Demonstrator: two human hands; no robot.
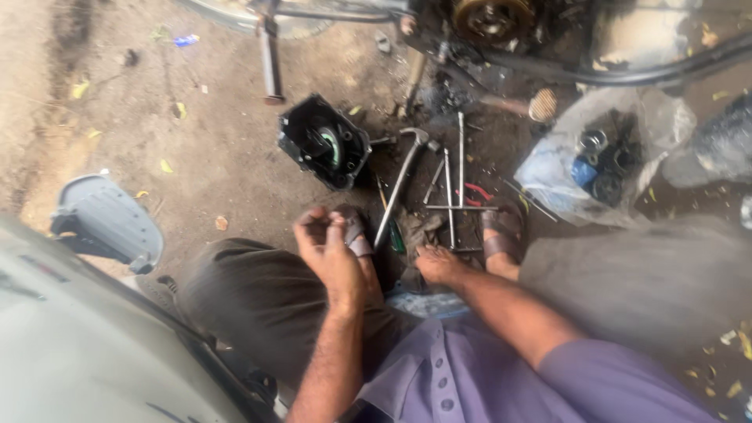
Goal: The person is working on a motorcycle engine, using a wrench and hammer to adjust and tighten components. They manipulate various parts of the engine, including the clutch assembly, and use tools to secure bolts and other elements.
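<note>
Squatting over the hammer, the person seems to be at the tool-picking step: right hand reaches, fingers down (grip not clear), to rods just beside it, left hand half-curled, apparently empty; next a firm grasp is needed.

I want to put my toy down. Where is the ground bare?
Bare dirt lies left of the black housing, up to the grey cover. Another patch sits above that housing, beside the stand leg. It is crowded between the hammer, the rods and the bag, near the right hand.
</note>
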